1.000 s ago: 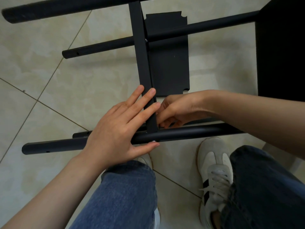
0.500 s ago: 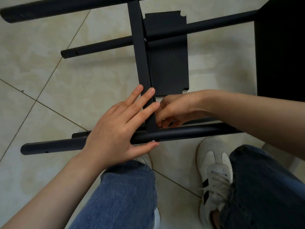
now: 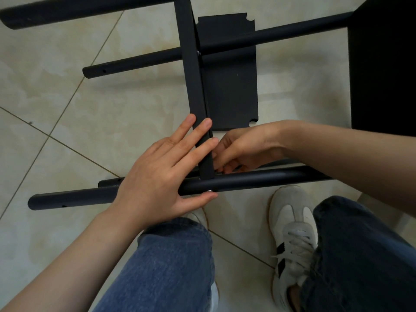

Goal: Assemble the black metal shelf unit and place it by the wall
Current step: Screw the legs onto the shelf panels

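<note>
Shelf frame [image 3: 191, 70] lies on its side on the tiled floor [image 3: 67, 104], right in front of the person's knees. The flat black crossbar [image 3: 194, 86] runs away from the person and meets the nearest round tube [image 3: 258, 179] just above the white sneaker [image 3: 292, 230].

Left hand [image 3: 166, 176] lies flat over that joint. Fingers straight and a little apart, three of them laid across the lower end of the crossbar, palm on the tube. The thumb stretches along the tube's near side, its tip right beside a small silver screw head [image 3: 209, 191].

Right hand [image 3: 243, 149] comes in from the other side of the crossbar. Fingers curled in tight, tips tucked at the foot of the crossbar where it touches the tube. Whether they pinch anything, I cannot tell; the crossbar hides it.

Farther out, a second tube [image 3: 139, 63] crosses behind the crossbar, and a third tube [image 3: 67, 12] runs along the top edge of the view. A flat black panel [image 3: 231, 91] with notched corners lies on the floor beneath the frame. A large black shelf board [image 3: 382, 64] fills the right side.
</note>
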A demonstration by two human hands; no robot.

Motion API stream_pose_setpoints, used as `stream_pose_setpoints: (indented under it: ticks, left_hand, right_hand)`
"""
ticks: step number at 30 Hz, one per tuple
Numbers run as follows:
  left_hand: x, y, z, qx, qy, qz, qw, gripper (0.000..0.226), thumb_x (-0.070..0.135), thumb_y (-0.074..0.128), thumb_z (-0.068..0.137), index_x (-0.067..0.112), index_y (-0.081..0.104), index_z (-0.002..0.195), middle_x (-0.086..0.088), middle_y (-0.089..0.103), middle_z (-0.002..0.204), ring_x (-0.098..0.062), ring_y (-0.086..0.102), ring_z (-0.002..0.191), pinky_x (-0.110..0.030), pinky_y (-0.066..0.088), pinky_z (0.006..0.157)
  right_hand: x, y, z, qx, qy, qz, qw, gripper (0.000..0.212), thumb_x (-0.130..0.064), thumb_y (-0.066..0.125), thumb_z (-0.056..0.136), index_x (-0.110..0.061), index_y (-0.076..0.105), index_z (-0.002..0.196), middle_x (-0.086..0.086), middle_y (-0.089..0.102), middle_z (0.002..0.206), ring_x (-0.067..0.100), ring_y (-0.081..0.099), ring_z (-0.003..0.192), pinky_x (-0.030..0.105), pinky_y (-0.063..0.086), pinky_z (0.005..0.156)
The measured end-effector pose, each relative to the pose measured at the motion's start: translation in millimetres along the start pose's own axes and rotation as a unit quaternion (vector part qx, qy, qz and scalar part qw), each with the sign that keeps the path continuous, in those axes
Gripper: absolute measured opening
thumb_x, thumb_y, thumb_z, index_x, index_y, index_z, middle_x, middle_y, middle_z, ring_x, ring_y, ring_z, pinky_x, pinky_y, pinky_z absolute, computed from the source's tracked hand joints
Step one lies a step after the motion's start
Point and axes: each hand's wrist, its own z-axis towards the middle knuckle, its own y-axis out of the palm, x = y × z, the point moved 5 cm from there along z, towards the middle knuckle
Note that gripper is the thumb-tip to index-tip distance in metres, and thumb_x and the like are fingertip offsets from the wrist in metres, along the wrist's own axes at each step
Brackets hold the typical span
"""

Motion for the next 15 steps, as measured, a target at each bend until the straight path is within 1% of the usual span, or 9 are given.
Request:
stream_pose_setpoints:
  ticks: [1, 4, 5, 7, 9, 10, 11, 15]
  left_hand:
    - [0.0, 0.0, 0.0, 0.0, 0.0, 0.001, 1.0, 0.079, 0.06, 0.058, 0.092, 0.011, 0.043, 0.151, -0.009, 0.025, 0.165, -0.026, 0.018, 0.155, -0.037, 0.039, 0.109]
    - [0.2, -0.1, -0.1, 0.001, -0.002, -0.001, 1.0, 0.079, 0.06, 0.058, 0.092, 0.01, 0.043, 0.151, -0.009, 0.025, 0.165, -0.026, 0.018, 0.155, -0.037, 0.039, 0.109]
    - [0.4, -0.1, -0.1, 0.001, -0.001, -0.002, 1.0, 0.078, 0.06, 0.058, 0.092, 0.01, 0.043, 0.151, -0.009, 0.026, 0.164, -0.026, 0.019, 0.155, -0.037, 0.039, 0.109]
    - [0.8, -0.4, -0.1, 0.003, -0.001, -0.002, 1.0, 0.078, 0.06, 0.058, 0.092, 0.01, 0.043, 0.151, -0.009, 0.026, 0.164, -0.026, 0.019, 0.154, -0.038, 0.04, 0.109]
    - [0.5, -0.6, 0.1, 0.003, -0.001, -0.002, 1.0, 0.078, 0.06, 0.058, 0.092, 0.011, 0.043, 0.151, -0.009, 0.026, 0.164, -0.026, 0.019, 0.154, -0.038, 0.039, 0.109]
    - [0.3, -0.7, 0.1, 0.002, -0.001, -0.002, 1.0, 0.078, 0.06, 0.057, 0.092, 0.011, 0.043, 0.151, -0.009, 0.026, 0.164, -0.026, 0.019, 0.154, -0.038, 0.039, 0.109]
    - [0.1, -0.7, 0.1, 0.002, -0.002, -0.002, 1.0, 0.078, 0.06, 0.057, 0.092, 0.011, 0.043, 0.151, -0.009, 0.026, 0.164, -0.026, 0.019, 0.155, -0.037, 0.039, 0.109]
    - [0.1, -0.6, 0.0, 0.003, -0.001, -0.002, 1.0, 0.078, 0.06, 0.057, 0.092, 0.01, 0.044, 0.151, -0.009, 0.026, 0.164, -0.026, 0.019, 0.154, -0.037, 0.039, 0.109]
  right_hand:
    - [0.4, -0.2, 1.3, 0.007, 0.001, -0.018, 1.0, 0.01, -0.016, 0.063, 0.094, -0.009, 0.071, 0.093, 0.004, 0.065, 0.084, 0.017, 0.057, 0.08, 0.035, 0.046, 0.088]
    - [0.0, -2.5, 5.3, 0.038, 0.007, -0.066, 0.997, 0.019, -0.022, 0.065, 0.093, -0.014, 0.071, 0.077, -0.001, 0.062, 0.07, 0.012, 0.056, 0.067, 0.028, 0.046, 0.073]
    - [-0.7, -2.5, 5.4, 0.038, 0.007, -0.067, 0.997, 0.021, -0.022, 0.065, 0.093, -0.016, 0.07, 0.073, -0.002, 0.062, 0.069, 0.012, 0.055, 0.066, 0.029, 0.046, 0.073]
    - [-1.2, -1.0, 4.0, 0.018, 0.002, -0.041, 0.999, 0.02, -0.018, 0.064, 0.094, -0.015, 0.072, 0.076, 0.0, 0.063, 0.074, 0.014, 0.056, 0.07, 0.033, 0.047, 0.08]
    - [-1.2, -0.2, 2.5, 0.001, -0.006, -0.014, 1.0, 0.013, -0.013, 0.063, 0.094, -0.011, 0.073, 0.087, 0.004, 0.064, 0.082, 0.017, 0.057, 0.077, 0.038, 0.046, 0.089]
    - [-1.0, -0.4, 2.3, 0.002, -0.008, -0.012, 1.0, 0.01, -0.012, 0.062, 0.094, -0.008, 0.072, 0.092, 0.006, 0.064, 0.085, 0.018, 0.057, 0.08, 0.038, 0.046, 0.091]
    - [-0.4, -0.3, 2.7, 0.007, -0.006, -0.016, 1.0, 0.01, -0.012, 0.063, 0.094, -0.007, 0.071, 0.094, 0.007, 0.064, 0.086, 0.019, 0.057, 0.081, 0.037, 0.046, 0.09]
    - [-1.9, -1.2, 4.9, 0.041, 0.006, -0.074, 0.996, 0.017, -0.021, 0.066, 0.093, -0.013, 0.071, 0.079, 0.002, 0.062, 0.074, 0.014, 0.057, 0.071, 0.03, 0.046, 0.077]
